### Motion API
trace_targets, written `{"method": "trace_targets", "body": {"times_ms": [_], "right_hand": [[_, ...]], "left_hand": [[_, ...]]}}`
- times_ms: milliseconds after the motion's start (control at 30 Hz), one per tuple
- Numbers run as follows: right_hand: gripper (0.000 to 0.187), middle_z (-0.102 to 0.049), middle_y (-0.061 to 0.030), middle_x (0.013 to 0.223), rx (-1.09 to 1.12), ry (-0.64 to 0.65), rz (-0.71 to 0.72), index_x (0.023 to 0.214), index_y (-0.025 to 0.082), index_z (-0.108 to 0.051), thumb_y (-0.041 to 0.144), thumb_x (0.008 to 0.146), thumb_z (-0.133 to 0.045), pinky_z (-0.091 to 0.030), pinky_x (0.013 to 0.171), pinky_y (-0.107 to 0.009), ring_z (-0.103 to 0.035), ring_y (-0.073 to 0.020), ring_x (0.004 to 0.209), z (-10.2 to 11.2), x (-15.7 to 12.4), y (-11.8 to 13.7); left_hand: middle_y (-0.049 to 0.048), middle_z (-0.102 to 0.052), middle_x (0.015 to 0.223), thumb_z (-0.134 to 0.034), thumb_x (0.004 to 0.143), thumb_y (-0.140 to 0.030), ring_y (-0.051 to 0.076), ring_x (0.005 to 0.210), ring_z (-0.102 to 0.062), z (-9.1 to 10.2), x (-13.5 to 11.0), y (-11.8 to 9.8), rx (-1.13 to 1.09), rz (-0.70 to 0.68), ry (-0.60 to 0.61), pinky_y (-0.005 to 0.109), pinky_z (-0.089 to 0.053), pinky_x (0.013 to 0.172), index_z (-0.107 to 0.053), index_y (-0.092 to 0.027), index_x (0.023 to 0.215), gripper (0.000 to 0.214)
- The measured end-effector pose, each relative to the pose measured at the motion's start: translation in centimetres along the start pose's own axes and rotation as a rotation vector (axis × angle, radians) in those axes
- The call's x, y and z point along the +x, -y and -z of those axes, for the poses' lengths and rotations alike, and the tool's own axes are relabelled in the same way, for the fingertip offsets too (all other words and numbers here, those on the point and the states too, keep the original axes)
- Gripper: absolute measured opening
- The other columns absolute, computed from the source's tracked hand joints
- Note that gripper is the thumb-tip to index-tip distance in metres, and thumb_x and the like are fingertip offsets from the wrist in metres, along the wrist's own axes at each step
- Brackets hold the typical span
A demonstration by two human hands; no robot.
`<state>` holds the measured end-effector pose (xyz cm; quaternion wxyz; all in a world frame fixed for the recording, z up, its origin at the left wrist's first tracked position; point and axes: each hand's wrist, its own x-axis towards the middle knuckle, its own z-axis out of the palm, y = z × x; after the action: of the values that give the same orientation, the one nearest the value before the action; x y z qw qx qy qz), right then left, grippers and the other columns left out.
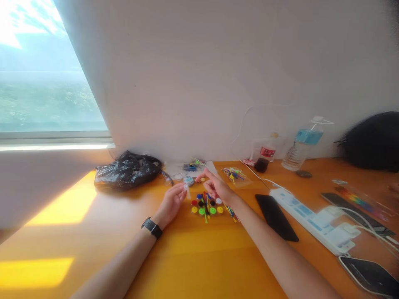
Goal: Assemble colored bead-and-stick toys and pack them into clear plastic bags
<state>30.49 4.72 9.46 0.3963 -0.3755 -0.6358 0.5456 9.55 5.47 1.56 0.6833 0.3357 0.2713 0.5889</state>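
My left hand (171, 204), with a black watch on its wrist, pinches a small translucent whitish piece (187, 190) between thumb and fingertips. It is too small to name surely. My right hand (216, 187) hovers to the right, index finger stretched out and the other fingers loosely bent, with nothing visible in it. Below both hands stand several small paint pots (213, 210) in rows, with yellow, green, black, red, blue and white lids. Thin coloured sticks (205, 207) lie across them, and more lie partly hidden under my right forearm. A round light-blue tin (188, 180) sits just behind my left fingertips.
At the back are a black plastic bag (124, 170), a white sheet (210, 167) with small pieces, and a clear bag of coloured sticks (233, 175). To the right lie a black phone (276, 216), a white power strip (307, 218), a water bottle (296, 151) and another phone (369, 276).
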Motion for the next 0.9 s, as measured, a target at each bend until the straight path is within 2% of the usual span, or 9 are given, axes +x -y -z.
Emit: {"method": "trace_targets", "body": {"times_ms": [67,167,300,367,533,633,767,900], "right_hand": [[0.051,-0.044,0.008,0.044,-0.046,-0.05,0.04,0.102,0.018,-0.067,0.062,0.102,-0.042,-0.027,0.041,-0.02,-0.032,-0.0091,0.037,0.2,0.2,0.0],[0.04,-0.055,0.005,0.054,-0.16,-0.05,0.047,0.104,0.018,-0.068,0.056,0.097,-0.056,-0.034,0.045,-0.02,-0.043,-0.01,0.044,-0.1,0.5,-0.2],[0.036,-0.07,-0.0019,0.086,-0.265,0.027,0.132,0.118,0.02,-0.073,0.046,0.096,-0.062,-0.049,0.064,-0.024,-0.058,-0.0129,0.067,-0.9,0.5,-1.1],[0.038,-0.071,-0.003,0.094,-0.341,0.083,0.142,0.125,0.023,-0.074,0.045,0.098,-0.059,-0.049,0.066,-0.025,-0.059,-0.0135,0.071,-1.1,0.4,-1.4],[0.04,-0.071,-0.0025,0.088,-0.463,0.095,0.159,0.131,0.023,-0.074,0.042,0.1,-0.056,-0.046,0.066,-0.024,-0.056,-0.0136,0.072,-0.9,0.3,-1.6],[0.041,-0.07,-0.0019,0.087,-0.486,0.109,0.161,0.133,0.023,-0.073,0.042,0.099,-0.057,-0.045,0.064,-0.023,-0.056,-0.0135,0.071,-0.8,0.3,-1.7],[0.042,-0.07,-0.0006,0.081,-0.546,0.143,0.147,0.136,0.024,-0.07,0.038,0.099,-0.057,-0.041,0.059,-0.023,-0.053,-0.0124,0.063,-0.6,0.3,-1.7],[0.029,-0.073,-0.0034,0.089,-0.649,0.013,0.191,0.116,0.02,-0.078,0.028,0.096,-0.06,-0.041,0.065,-0.024,-0.056,-0.0132,0.069,0.2,0.4,-1.7]], "left_hand": [[0.0071,-0.076,0.103,-0.082,0.08,-0.017,0.012,0.089,-0.069,0.1,0.1,0.1,-0.005,0.005,-0.001,0.019,-0.054,0.082,-0.077,-0.012,0.097,0.018],[0.0072,-0.075,0.104,-0.081,0.081,-0.018,0.011,0.089,-0.069,0.3,0.2,0.3,-0.02,0.01,0.002,0.019,-0.054,0.083,-0.077,-0.012,0.1,0.021],[0.0059,-0.075,0.101,-0.085,0.078,-0.018,0.011,0.087,-0.069,0.5,0.3,0.4,-0.014,0.015,-0.027,0.019,-0.054,0.081,-0.076,-0.015,0.103,0.026],[0.0063,-0.075,0.101,-0.086,0.078,-0.019,0.011,0.087,-0.068,0.5,0.2,0.4,0.006,0.014,-0.024,0.019,-0.054,0.081,-0.076,-0.015,0.102,0.026],[0.0079,-0.076,0.103,-0.086,0.076,-0.021,0.013,0.09,-0.069,0.2,0.1,0.3,0.041,0.018,-0.028,0.021,-0.053,0.085,-0.077,-0.015,0.102,0.028],[0.0082,-0.076,0.099,-0.085,0.077,-0.029,0.014,0.087,-0.069,-0.2,-0.2,0.3,0.065,0.013,-0.012,0.024,-0.054,0.084,-0.077,-0.014,0.099,0.028],[0.0064,-0.074,0.087,-0.084,0.076,-0.04,0.015,0.076,-0.066,-0.8,-0.8,0.2,0.305,-0.07,-0.053,0.026,-0.052,0.076,-0.077,-0.014,0.094,0.033],[0.0042,-0.072,0.077,-0.078,0.078,-0.046,0.017,0.07,-0.064,-1.0,-1.3,0.5,0.617,-0.174,-0.144,0.026,-0.049,0.07,-0.076,-0.014,0.089,0.034]]}}
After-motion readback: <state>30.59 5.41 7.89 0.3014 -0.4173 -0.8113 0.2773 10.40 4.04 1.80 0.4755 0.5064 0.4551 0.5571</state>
